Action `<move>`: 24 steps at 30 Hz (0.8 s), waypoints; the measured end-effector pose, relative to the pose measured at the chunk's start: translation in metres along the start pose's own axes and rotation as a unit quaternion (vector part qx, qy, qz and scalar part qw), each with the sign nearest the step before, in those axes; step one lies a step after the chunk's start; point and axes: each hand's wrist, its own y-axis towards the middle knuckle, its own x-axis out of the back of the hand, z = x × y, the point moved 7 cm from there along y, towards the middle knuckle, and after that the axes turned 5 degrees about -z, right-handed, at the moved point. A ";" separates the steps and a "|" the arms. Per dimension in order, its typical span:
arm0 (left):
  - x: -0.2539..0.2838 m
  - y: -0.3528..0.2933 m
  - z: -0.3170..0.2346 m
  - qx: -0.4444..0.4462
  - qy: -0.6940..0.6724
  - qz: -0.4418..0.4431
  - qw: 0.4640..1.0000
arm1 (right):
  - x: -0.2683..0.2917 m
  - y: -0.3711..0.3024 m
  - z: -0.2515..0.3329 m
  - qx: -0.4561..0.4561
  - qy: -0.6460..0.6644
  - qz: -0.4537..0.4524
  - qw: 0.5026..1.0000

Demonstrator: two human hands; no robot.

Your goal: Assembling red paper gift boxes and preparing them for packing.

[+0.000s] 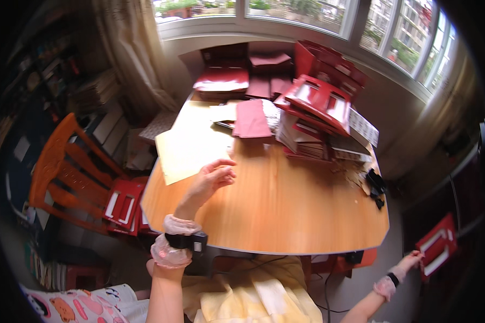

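My left hand (216, 176) hangs over the left part of the wooden table with its fingers loosely curled but apart, holding nothing. Beneath and beyond it lies a pale yellow sheet (186, 156). Out to the far right, off the table's edge, my right hand (413, 259) pinches the side of a flat red carton (438, 246) with a white-edged, slot-like cutout. A similar red carton (318, 102) tops the pile at the table's back right.
Folded dark red card pieces (221, 79) line the back of the table (264, 215). Black clips or straps (376, 185) sit at its right edge. On the left, an orange wooden chair (70, 180) bears red cartons (125, 204). Someone's patterned white garment (81, 307) shows lower left.
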 end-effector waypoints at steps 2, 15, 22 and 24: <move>0.005 0.008 0.001 -0.006 -0.027 0.022 0.999 | 0.026 0.036 -0.039 -0.037 -0.112 -0.069 0.991; -0.004 0.002 0.000 -0.006 0.004 0.010 1.000 | 0.163 -0.173 -0.114 -0.428 -0.313 -0.185 0.827; -0.006 0.004 -0.001 -0.008 0.001 0.024 1.000 | 0.149 -0.169 -0.134 -0.451 -0.300 -0.134 0.830; -0.002 0.002 0.003 -0.008 0.004 0.016 1.000 | 0.140 -0.179 -0.137 -0.475 -0.326 -0.105 0.811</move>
